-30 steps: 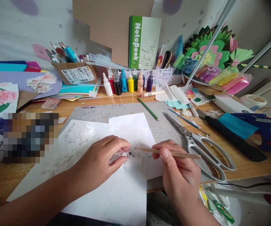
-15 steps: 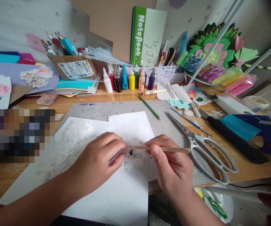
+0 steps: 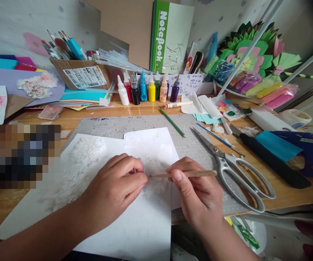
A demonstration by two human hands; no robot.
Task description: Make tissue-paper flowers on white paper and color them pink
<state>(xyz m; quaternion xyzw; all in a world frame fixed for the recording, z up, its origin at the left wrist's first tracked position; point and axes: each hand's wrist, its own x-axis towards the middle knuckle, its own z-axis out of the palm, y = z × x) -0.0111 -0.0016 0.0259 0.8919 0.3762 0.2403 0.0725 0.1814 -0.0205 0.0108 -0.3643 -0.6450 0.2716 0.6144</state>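
The left hand [image 3: 115,188] has drawn its fingertips together; the right hand [image 3: 201,195] has moved the wooden stick [image 3: 190,174] leftward, away from the paper's [image 3: 137,228] right edge.

The mat [image 3: 104,125] lies mid-frame on the tabletop [image 3: 145,109]; the paper [image 3: 134,228] overlaps it at lower centre, beneath the left hand [image 3: 115,181]; the right hand [image 3: 201,194], right of centre, holds a pencil [image 3: 194,173], tip just beside the left hand; a second pencil [image 3: 172,122] lies on the mat behind; scissors [image 3: 222,155], knife [image 3: 276,159] and glue gun [image 3: 310,143] follow toward the right edge; bottles [image 3: 152,92] stand behind the mat, the notebook [image 3: 176,36] behind these, the box [image 3: 87,78] upper left.
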